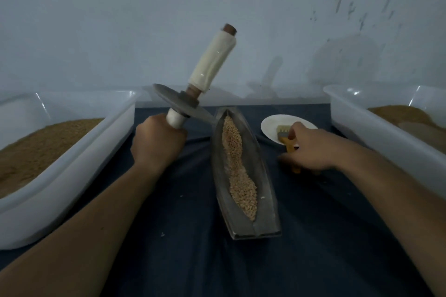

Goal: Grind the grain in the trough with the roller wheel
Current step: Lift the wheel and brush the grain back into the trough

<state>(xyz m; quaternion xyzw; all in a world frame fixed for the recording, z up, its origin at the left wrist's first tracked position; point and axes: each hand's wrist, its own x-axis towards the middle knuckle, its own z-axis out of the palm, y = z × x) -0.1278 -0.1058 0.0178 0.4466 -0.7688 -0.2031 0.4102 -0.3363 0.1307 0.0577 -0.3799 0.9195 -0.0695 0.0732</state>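
Note:
My left hand (158, 142) grips the lower white-wrapped handle of the roller wheel (183, 103) and holds it tilted in the air, left of the trough's far tip. The wheel's upper handle points up and to the right. The grey metal trough (265, 202) lies lengthwise on the dark cloth, with a strip of tan grain (237, 171) along its groove. My right hand (311, 149) is to the right of the trough, its fingers curled over the yellow handle of a brush (289, 146). The brush's bristles rest on a white plate (270, 128).
A white plastic tub (72, 161) of brown grain stands on the left. Another tub (386, 137) with brown powder stands on the right. A pale wall rises right behind the table. A dark blue cloth (188, 248) covers the table.

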